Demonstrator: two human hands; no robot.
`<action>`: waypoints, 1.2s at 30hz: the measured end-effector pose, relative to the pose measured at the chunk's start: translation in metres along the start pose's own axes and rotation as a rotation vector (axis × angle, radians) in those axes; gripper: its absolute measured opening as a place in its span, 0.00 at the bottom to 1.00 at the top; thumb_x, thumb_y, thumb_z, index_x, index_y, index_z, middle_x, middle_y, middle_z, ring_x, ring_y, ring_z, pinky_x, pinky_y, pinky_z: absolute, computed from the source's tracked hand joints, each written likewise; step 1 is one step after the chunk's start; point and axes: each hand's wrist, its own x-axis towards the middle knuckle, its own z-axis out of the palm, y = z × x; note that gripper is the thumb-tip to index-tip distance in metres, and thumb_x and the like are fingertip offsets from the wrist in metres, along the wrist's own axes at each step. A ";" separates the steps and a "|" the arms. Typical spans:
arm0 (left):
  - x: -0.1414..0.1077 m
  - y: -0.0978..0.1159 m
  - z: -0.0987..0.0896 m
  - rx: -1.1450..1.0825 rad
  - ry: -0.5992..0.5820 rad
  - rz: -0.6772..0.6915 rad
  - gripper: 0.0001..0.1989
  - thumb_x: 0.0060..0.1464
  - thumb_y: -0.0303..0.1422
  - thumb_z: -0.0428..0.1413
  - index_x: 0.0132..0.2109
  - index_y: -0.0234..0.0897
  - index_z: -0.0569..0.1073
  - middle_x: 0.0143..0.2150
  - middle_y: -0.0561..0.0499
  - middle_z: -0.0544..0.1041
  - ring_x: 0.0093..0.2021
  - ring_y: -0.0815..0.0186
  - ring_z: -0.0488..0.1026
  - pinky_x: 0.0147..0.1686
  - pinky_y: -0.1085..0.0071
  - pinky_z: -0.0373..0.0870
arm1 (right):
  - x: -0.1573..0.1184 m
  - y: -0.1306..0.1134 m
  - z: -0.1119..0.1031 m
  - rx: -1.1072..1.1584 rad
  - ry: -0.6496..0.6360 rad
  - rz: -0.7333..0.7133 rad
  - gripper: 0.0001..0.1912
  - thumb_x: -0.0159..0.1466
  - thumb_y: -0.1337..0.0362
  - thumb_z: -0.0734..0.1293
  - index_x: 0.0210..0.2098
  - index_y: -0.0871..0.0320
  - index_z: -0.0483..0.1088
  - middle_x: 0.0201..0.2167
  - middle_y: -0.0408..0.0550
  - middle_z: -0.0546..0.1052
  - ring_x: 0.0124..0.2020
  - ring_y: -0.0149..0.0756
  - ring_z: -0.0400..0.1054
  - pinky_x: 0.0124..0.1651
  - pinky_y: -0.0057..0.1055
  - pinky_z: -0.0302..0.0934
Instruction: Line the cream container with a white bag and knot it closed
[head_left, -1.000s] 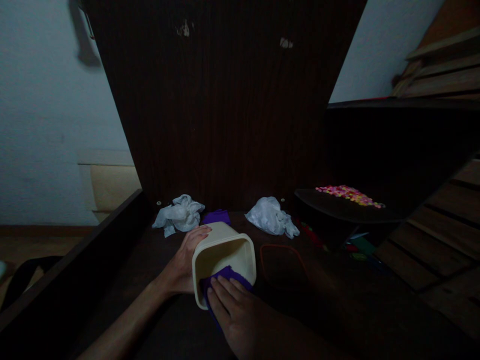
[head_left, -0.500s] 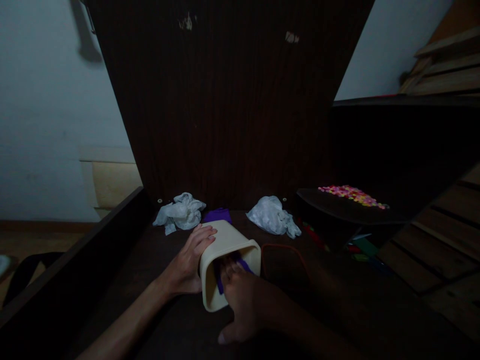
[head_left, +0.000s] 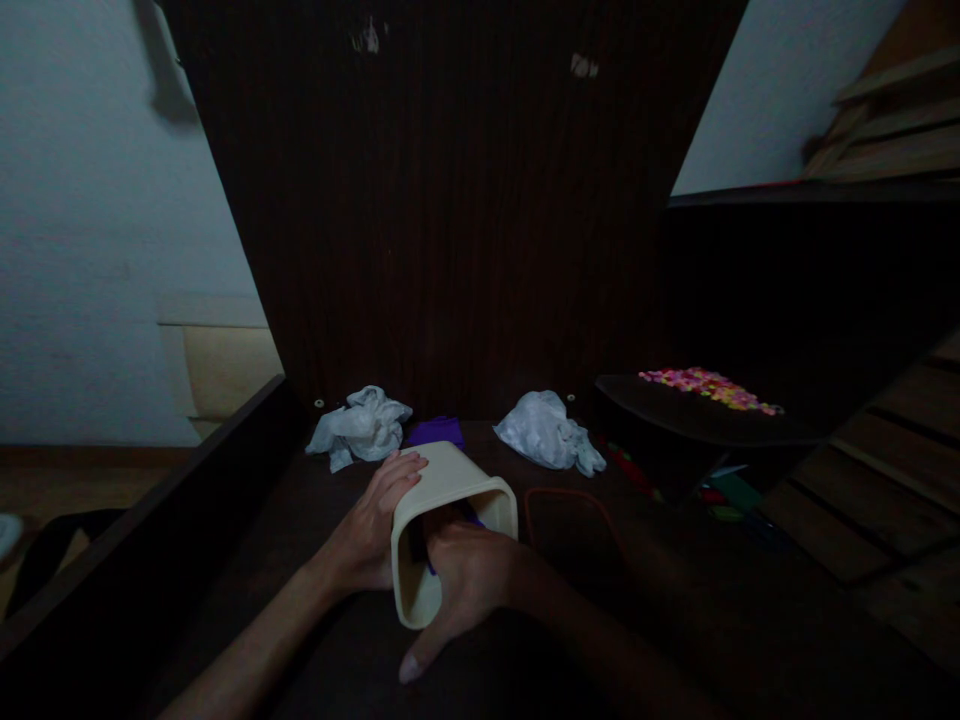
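A cream plastic container (head_left: 454,477) lies tilted on its side, its open mouth facing me. My left hand (head_left: 369,530) is closed around its left side, fingers over the top. My right hand (head_left: 472,568) reaches into the mouth, thumb sticking out below the rim. Its fingers are hidden inside, pressed on a purple cloth (head_left: 474,515) of which only small bits show. Behind the container lies another piece of purple cloth (head_left: 436,432), folded flat. To the right, an orange-brown rim (head_left: 566,490) of a dark rectangular item rests on the surface.
Crumpled whitish plastic bags, one left (head_left: 364,425) and one right (head_left: 547,432), lie against the dark back panel (head_left: 450,220). A corner shelf (head_left: 697,425) at right carries a heap of colourful small pieces (head_left: 709,388). A raised side board (head_left: 165,500) borders the left.
My right hand has pushed deeper into the container, hiding more of the purple cloth. The container has shifted slightly left, with my left hand still on it.
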 end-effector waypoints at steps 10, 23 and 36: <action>0.002 0.002 -0.003 -0.011 0.005 -0.033 0.54 0.47 0.42 0.70 0.73 0.40 0.49 0.63 0.31 0.68 0.65 0.39 0.66 0.65 0.35 0.59 | -0.010 -0.019 0.004 -0.289 -0.045 0.105 0.67 0.48 0.48 0.81 0.67 0.89 0.49 0.68 0.88 0.50 0.71 0.69 0.48 0.73 0.48 0.43; -0.007 -0.007 0.002 -0.032 0.037 -0.013 0.51 0.53 0.42 0.67 0.74 0.41 0.47 0.64 0.31 0.66 0.66 0.38 0.64 0.66 0.30 0.56 | 0.027 -0.018 -0.005 -0.291 -0.293 -0.078 0.39 0.56 0.44 0.73 0.51 0.75 0.76 0.51 0.69 0.79 0.55 0.56 0.73 0.58 0.40 0.67; -0.008 -0.007 -0.003 -0.070 0.046 -0.089 0.49 0.51 0.41 0.68 0.72 0.42 0.50 0.64 0.32 0.66 0.65 0.39 0.65 0.64 0.34 0.61 | -0.020 -0.020 0.070 -0.177 0.339 -0.150 0.22 0.72 0.70 0.56 0.58 0.75 0.71 0.61 0.69 0.71 0.66 0.56 0.63 0.68 0.47 0.60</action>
